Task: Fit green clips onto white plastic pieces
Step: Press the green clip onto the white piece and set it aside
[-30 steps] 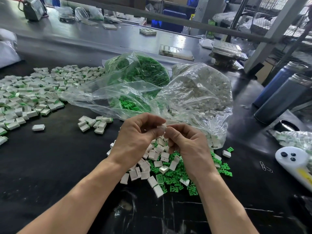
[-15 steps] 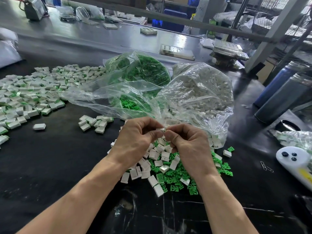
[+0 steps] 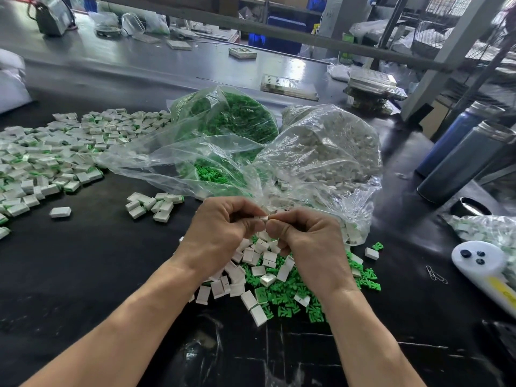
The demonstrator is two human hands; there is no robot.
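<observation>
My left hand (image 3: 223,233) and my right hand (image 3: 307,241) meet over the black table, fingers curled. Between their fingertips they pinch one small white plastic piece (image 3: 264,218); any green clip on it is hidden by the fingers. Under the hands lies a loose heap of white pieces (image 3: 259,270) mixed with green clips (image 3: 282,291). Behind stand a clear bag of green clips (image 3: 237,118) and a clear bag of white pieces (image 3: 329,152).
A wide spread of fitted white-and-green pieces (image 3: 42,157) covers the table's left, with a small cluster (image 3: 153,205) nearer. Two dark flasks (image 3: 469,160) stand at the right. A white controller (image 3: 485,266) and paper clips (image 3: 435,275) lie at the right front.
Both hands stayed together over the heap, dropping slightly toward me. The fingers shifted a little around the small white piece.
</observation>
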